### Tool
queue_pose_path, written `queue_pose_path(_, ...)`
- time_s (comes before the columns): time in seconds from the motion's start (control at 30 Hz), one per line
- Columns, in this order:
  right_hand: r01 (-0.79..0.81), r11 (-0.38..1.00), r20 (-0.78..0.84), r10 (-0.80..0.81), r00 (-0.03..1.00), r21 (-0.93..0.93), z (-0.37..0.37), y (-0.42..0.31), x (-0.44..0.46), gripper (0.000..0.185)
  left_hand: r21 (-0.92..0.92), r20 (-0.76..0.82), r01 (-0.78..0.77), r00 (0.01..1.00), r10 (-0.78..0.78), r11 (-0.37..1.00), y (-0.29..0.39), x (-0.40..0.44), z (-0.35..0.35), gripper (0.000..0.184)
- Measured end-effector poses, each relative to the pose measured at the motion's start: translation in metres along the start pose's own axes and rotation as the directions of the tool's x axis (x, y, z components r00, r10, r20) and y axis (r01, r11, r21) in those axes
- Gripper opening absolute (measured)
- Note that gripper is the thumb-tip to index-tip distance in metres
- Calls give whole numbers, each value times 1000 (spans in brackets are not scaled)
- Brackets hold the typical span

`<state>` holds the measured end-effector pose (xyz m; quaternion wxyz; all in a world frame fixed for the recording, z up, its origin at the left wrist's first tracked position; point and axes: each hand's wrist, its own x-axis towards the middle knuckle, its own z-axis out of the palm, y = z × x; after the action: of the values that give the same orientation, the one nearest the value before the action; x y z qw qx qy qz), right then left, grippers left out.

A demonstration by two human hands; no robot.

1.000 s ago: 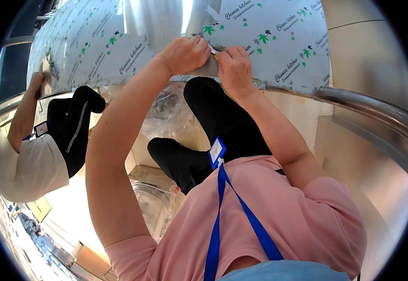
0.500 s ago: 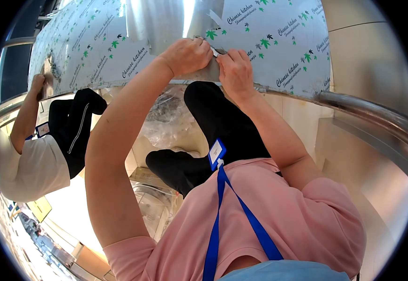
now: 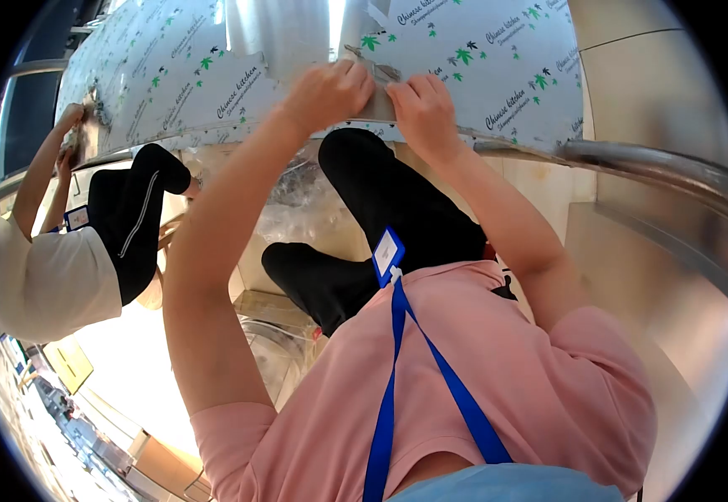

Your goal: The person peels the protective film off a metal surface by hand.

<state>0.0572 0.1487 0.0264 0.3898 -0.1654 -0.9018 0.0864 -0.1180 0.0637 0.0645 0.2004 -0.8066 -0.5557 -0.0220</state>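
Note:
A metal panel covered in printed protective film (image 3: 188, 84) spans the top of the view. It carries green leaves and the words "Chinese kitchen". Around the middle the film is torn, and bare shiny metal (image 3: 284, 38) shows. At the near edge of this patch, my left hand (image 3: 330, 94) is closed with its fingers bent down on the surface. Just to its right, my right hand (image 3: 422, 109) pinches with thumb and forefinger beside a grey, ragged strip (image 3: 378, 71). What either hand holds, if anything, is hidden by the fingers. A small gap separates the hands.
At the left, a co-worker in a white shirt (image 3: 54, 284) has both hands at the panel's far left end. Crumpled clear plastic (image 3: 305, 201) lies below the panel, by my knees. A metal rail (image 3: 656, 167) and steel cabinet faces stand at the right.
My hands have drawn slightly apart, and the small white scrap between them no longer shows. The co-worker's second hand has come into view at the panel.

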Motion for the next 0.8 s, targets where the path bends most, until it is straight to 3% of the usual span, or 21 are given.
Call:
queue_pose_path(0.17,88,996,35,-88,995,25,-56,1,-36,15,-87,-236,60,968,-79,994,64,-5,-15,23)
queue_pose_path(0.8,115,993,106,-112,988,-16,-84,29,-70,23,-122,-205,84,973,-108,989,108,19,-3,24)
